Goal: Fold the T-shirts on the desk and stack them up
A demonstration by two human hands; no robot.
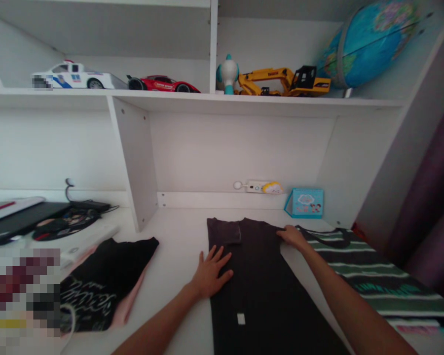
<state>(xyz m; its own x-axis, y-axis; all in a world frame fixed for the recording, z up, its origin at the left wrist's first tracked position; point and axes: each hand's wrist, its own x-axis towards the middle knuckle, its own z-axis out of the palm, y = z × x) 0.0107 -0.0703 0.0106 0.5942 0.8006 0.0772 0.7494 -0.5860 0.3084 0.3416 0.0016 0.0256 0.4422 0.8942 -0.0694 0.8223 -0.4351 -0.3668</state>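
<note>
A black garment [259,291], seemingly a shirt, lies flat and lengthwise on the white desk. A small patch like a pocket or folded piece [232,232] shows near its far end, and a small white tag [241,319] sits lower down. My left hand [210,273] rests on the garment's left edge, fingers spread. At the far right corner my right hand [291,235] pinches the cloth edge between closed fingers. Right of that arm lies a green, black and white striped shirt [377,276]. A black printed garment [111,281] over a pink one lies to the left.
White shelving rises behind the desk [181,276], with a divider panel [133,162] at left. A blue desk calendar [306,203] and a power strip [257,186] stand at the back. Toy vehicles and a globe [373,44] sit above; electronics and cables lie far left.
</note>
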